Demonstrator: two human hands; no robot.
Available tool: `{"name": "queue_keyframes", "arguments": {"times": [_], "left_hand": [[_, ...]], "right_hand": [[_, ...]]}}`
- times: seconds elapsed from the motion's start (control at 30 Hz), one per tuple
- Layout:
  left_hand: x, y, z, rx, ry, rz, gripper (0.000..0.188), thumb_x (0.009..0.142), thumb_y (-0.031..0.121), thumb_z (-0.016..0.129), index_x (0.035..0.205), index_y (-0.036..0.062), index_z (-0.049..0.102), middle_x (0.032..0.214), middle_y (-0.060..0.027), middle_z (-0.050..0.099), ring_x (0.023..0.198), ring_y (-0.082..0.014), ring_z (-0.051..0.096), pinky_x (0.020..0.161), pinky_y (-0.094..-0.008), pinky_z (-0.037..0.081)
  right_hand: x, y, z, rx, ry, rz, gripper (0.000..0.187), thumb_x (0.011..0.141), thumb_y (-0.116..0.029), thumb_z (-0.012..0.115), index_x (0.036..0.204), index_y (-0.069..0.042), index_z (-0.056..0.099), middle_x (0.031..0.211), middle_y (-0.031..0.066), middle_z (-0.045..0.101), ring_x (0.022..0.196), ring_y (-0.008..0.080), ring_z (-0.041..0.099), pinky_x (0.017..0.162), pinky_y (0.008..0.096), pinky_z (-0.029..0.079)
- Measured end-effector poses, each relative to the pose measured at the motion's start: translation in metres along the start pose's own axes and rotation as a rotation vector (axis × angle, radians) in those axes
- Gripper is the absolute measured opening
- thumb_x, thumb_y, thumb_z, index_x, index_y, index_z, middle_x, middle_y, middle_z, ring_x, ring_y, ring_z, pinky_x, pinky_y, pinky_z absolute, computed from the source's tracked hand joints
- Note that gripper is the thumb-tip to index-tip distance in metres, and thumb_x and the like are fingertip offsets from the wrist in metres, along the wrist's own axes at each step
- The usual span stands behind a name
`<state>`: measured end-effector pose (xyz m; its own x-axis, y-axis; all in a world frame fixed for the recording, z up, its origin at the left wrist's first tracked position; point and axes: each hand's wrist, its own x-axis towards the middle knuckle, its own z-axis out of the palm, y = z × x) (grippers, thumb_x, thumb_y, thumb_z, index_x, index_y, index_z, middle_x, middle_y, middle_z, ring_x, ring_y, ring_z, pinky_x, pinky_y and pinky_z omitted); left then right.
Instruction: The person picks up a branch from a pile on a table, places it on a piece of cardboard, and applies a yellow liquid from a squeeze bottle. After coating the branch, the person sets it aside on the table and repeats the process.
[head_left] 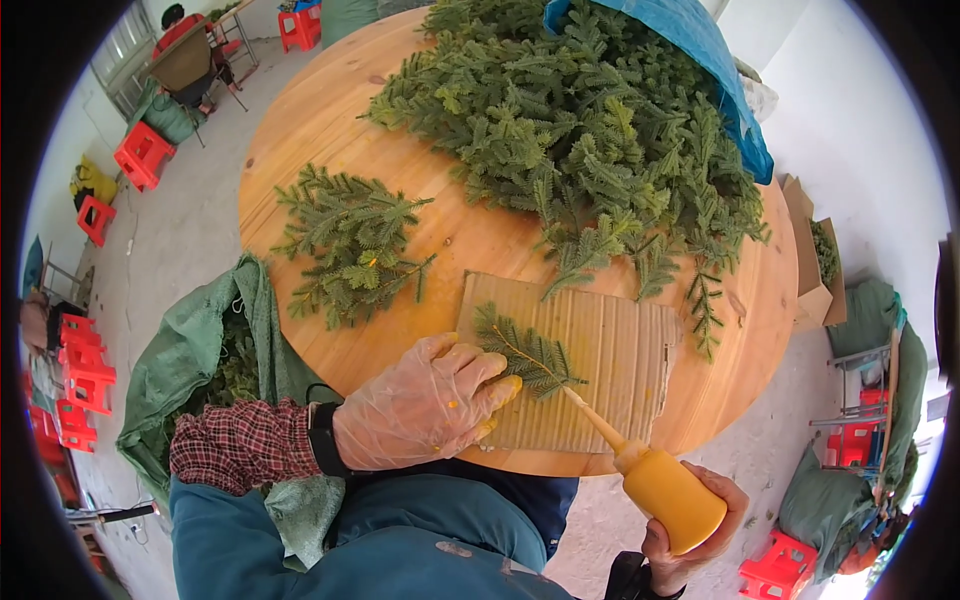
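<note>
A small evergreen sprig (530, 355) lies on a piece of corrugated cardboard (610, 345) at the table's near edge. My left hand (420, 405), in a thin clear glove with yellow stains, is curled closed against the sprig's left side, its fingertips at the needles. My right hand (715, 515) is bare and wraps round a yellow squeeze bottle (675, 500), tilted so that its long nozzle points up and left. The nozzle's tip meets the stem end of the sprig. Part of the right palm is hidden behind the bottle.
A large heap of evergreen sprigs (590, 130) spills from a blue bag (690, 40) across the round wooden table (270, 190). Left of centre lies a smaller pile of sprigs (350, 245). A green sack (200, 340) stands at the left; a cardboard box (815, 270) stands right.
</note>
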<state>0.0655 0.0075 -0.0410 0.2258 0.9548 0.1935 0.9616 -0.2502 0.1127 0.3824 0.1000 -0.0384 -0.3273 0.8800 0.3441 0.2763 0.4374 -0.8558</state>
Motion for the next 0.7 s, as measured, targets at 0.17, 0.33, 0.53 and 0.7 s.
{"name": "queue_keyframes", "arguments": {"times": [0.17,0.33,0.53,0.7], "left_hand": [[0.001,0.001,0.000,0.006,-0.004,0.003,0.048,0.083,0.031,0.068,0.125,0.0096,0.061,0.119,-0.0103,0.057,0.104,-0.0252,0.060,0.095,-0.0399,0.043],[0.002,0.000,0.000,0.002,-0.008,0.008,0.049,0.082,0.029,0.069,0.126,0.0098,0.061,0.119,-0.0102,0.057,0.104,-0.0251,0.059,0.094,-0.0396,0.043],[0.007,-0.005,-0.010,0.021,0.013,-0.011,0.051,0.080,0.028,0.071,0.126,0.0102,0.061,0.117,-0.0094,0.056,0.105,-0.0245,0.059,0.094,-0.0405,0.043],[0.027,-0.007,-0.006,0.111,0.165,-0.042,0.044,0.083,0.026,0.066,0.123,0.0090,0.061,0.112,-0.0085,0.058,0.106,-0.0239,0.058,0.100,-0.0409,0.041]], "right_hand": [[-0.002,-0.002,-0.007,-0.079,0.022,0.003,0.081,0.074,-0.049,0.084,0.124,0.000,0.043,0.110,0.0168,0.060,0.103,0.0280,0.063,0.090,0.0375,0.051],[-0.003,-0.006,-0.011,-0.093,0.068,0.026,0.082,0.074,-0.051,0.083,0.124,0.001,0.043,0.110,0.0162,0.059,0.102,0.0280,0.063,0.090,0.0376,0.051],[-0.002,0.006,-0.013,0.036,0.156,0.029,0.084,0.076,-0.059,0.077,0.125,0.001,0.044,0.107,0.0150,0.059,0.089,0.0237,0.064,0.077,0.0317,0.054],[0.007,0.002,0.001,0.368,0.243,0.103,0.077,0.083,-0.056,0.072,0.126,0.003,0.047,0.102,0.0157,0.062,0.071,0.0208,0.062,0.061,0.0292,0.053]]}}
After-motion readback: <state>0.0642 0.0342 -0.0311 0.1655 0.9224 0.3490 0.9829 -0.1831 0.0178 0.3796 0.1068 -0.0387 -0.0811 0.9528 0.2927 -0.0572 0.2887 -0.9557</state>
